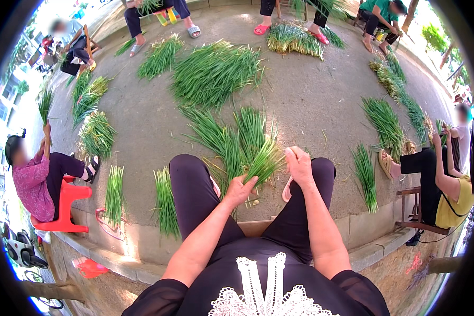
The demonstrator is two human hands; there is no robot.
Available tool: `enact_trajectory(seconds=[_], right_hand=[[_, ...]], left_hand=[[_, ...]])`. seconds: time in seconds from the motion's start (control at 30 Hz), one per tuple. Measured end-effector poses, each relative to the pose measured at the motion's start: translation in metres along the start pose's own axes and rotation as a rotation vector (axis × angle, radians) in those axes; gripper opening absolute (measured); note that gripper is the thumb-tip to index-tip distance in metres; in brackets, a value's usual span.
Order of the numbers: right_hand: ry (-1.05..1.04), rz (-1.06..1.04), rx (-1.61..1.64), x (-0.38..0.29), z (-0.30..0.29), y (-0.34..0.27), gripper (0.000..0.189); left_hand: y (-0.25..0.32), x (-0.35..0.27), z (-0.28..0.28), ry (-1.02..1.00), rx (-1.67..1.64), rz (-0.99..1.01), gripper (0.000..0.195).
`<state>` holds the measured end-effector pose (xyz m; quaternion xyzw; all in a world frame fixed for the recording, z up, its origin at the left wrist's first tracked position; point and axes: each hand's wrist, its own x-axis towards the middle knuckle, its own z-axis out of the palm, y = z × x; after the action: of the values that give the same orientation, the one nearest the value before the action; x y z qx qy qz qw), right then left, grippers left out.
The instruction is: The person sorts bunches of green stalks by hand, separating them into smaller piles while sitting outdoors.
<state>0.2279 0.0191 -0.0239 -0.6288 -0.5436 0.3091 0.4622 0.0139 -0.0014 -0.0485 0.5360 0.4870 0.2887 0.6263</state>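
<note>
My left hand (239,190) holds a small bunch of green stalks (264,162), which look like garlic chives, over the ground between my knees. Their pale ends point up and to the right. Just right of that bunch is my right hand (300,166), its fingers curled in; whether a thin strand is pinched in them is too small to tell. Beneath and beyond the held bunch, loose chives (225,138) lie on the pavement. Farther out spreads a large chive heap (215,73). Beside my left knee lies a neat chive bundle (166,203).
Another bundle (113,193) lies farther left, near a red plastic stool (65,205) with a seated person. More piles (383,122) line the right side, by a person on a wooden chair (410,209). Other seated people ring the far side. A stone curb (363,256) runs behind me.
</note>
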Motion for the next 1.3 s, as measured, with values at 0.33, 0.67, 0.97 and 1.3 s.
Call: enact_trajectory(seconds=[0.33,0.67,0.97,1.3], right_hand=[[0.533,0.179,0.433,0.008,-0.013,0.01,0.014],[0.057,-0.112,-0.01,-0.011,0.002,-0.018,0.017],[-0.044,-0.33,-0.174,-0.011,0.01,-0.026,0.012],[-0.309,-0.029,-0.315,-0.012,0.006,-0.022,0.016]], left_hand=[[0.009,0.001,-0.009,0.044,-0.335,-0.227,0.028],[0.001,0.003,-0.003,0.043,-0.258,-0.175,0.023],[0.004,0.002,-0.003,0.026,-0.155,-0.174,0.023],[0.005,0.0,-0.001,0.003,-0.059,-0.139,0.022]])
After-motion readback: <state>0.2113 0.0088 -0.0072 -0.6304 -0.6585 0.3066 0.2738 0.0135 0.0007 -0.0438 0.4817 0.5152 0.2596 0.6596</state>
